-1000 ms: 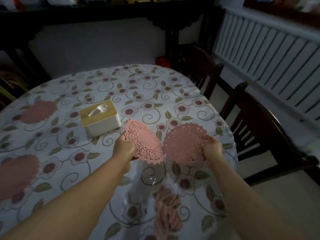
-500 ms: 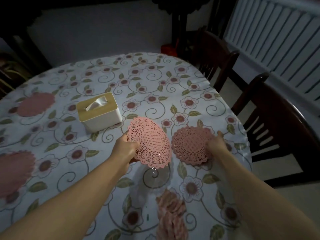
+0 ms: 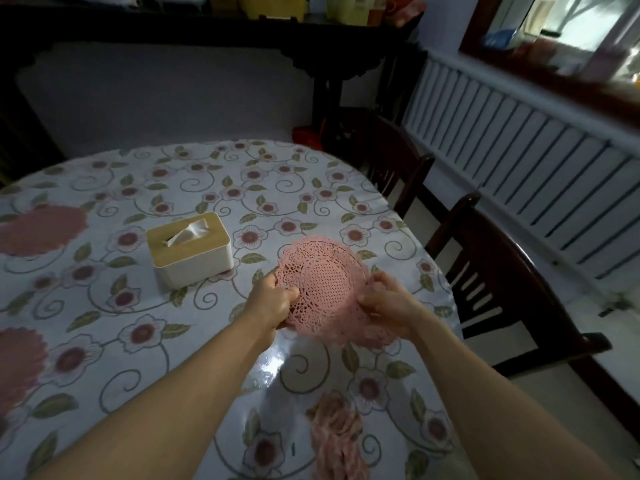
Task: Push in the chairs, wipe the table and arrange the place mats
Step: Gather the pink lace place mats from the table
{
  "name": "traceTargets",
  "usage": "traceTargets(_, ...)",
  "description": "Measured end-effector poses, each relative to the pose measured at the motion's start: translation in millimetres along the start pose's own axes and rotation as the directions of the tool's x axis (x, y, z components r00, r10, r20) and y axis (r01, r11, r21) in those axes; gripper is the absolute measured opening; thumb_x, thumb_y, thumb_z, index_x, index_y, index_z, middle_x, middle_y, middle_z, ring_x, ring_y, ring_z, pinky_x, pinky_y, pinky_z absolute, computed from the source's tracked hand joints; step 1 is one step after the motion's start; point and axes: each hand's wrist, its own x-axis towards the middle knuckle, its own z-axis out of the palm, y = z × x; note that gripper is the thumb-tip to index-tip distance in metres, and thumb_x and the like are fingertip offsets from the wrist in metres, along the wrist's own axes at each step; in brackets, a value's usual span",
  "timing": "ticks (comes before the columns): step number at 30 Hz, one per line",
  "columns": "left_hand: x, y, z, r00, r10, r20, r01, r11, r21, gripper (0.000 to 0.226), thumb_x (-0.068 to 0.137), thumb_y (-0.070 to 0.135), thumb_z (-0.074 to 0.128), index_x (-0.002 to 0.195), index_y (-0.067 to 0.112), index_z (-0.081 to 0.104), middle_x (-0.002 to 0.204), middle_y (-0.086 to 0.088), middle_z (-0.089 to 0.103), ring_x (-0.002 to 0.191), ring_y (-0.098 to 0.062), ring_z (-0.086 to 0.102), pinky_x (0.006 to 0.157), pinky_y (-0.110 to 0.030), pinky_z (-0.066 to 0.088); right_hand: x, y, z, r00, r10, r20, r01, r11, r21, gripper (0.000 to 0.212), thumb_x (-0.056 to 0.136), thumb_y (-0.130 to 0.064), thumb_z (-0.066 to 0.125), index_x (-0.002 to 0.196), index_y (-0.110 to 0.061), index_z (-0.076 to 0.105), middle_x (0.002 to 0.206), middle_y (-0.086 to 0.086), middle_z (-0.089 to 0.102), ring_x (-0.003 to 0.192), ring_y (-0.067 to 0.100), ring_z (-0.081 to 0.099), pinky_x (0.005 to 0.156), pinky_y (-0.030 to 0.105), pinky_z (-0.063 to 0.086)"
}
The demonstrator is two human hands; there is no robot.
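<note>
Two pink lace place mats are held together over the round table (image 3: 194, 181) with its flowered cloth. The upper mat (image 3: 320, 282) overlaps a lower mat (image 3: 374, 336) whose edge shows beneath my right hand. My left hand (image 3: 273, 301) grips the upper mat's left edge. My right hand (image 3: 388, 303) holds the mats' right side. Two more pink mats lie at the table's left, one far (image 3: 41, 230), one near (image 3: 17, 368). A crumpled pink cloth (image 3: 337, 434) lies on the table near me. Two dark wooden chairs stand on the right, one near (image 3: 512, 289), one far (image 3: 394, 164).
A white tissue box (image 3: 190, 252) with a wooden lid stands left of the held mats. A white radiator (image 3: 519, 150) runs along the right wall under a window sill. A dark sideboard (image 3: 207, 32) stands against the back wall.
My hands have come together: the two mats, held side by side before, now overlap, the left one on top of the right one.
</note>
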Motion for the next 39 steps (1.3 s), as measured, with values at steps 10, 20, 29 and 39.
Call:
traceTargets(10,44.7,24.0,-12.4,0.998,-0.013,-0.062,0.012,1.0,-0.022,0.049,0.088,-0.006,0.051,0.133,0.013,0.046,0.1,-0.011,0.065,0.075,-0.021,0.063,0.063,-0.033,0.054,46.2,-48.6,-4.8,0.987,-0.099,-0.128,0.097,0.995,-0.022,0.038,0.088,0.012,0.049,0.115,-0.015,0.053,0.071,0.007,0.054,0.052,0.018,0.051,0.04,0.024,0.045)
traceTargets(20,145.7,67.0,22.6,0.98,-0.05,-0.194,0.053,0.998,0.013,0.031,0.092,0.002,0.048,0.117,0.019,0.052,0.107,-0.003,0.067,0.08,-0.016,0.068,0.06,-0.025,0.044,197.9,-79.5,-52.0,0.961,-0.088,-0.261,0.098,0.995,0.025,0.04,0.083,0.013,0.045,0.094,-0.022,0.061,0.065,0.007,0.061,0.043,0.017,0.056,0.043,0.028,0.046)
traceTargets(29,227.3,73.8,42.0,0.956,-0.105,-0.275,0.114,0.993,0.017,0.023,0.088,0.004,0.056,0.104,0.02,0.058,0.097,-0.004,0.07,0.078,-0.019,0.067,0.067,-0.029,0.046,332.4,-102.0,-65.2,0.936,-0.042,-0.349,0.068,0.996,0.061,0.048,0.086,0.011,0.037,0.116,-0.021,0.057,0.075,0.005,0.06,0.05,0.015,0.051,0.046,0.03,0.045)
traceTargets(39,262.1,62.3,44.1,0.948,-0.138,-0.287,0.16,0.986,0.053,0.024,0.09,0.003,0.053,0.101,0.022,0.059,0.095,0.0,0.072,0.075,-0.015,0.067,0.063,-0.025,0.047,411.9,-110.4,-44.9,0.936,-0.054,-0.347,0.037,0.998,-0.057,0.052,0.092,0.006,0.036,0.134,-0.022,0.049,0.109,0.016,0.065,0.092,0.034,0.064,0.07,0.032,0.05)
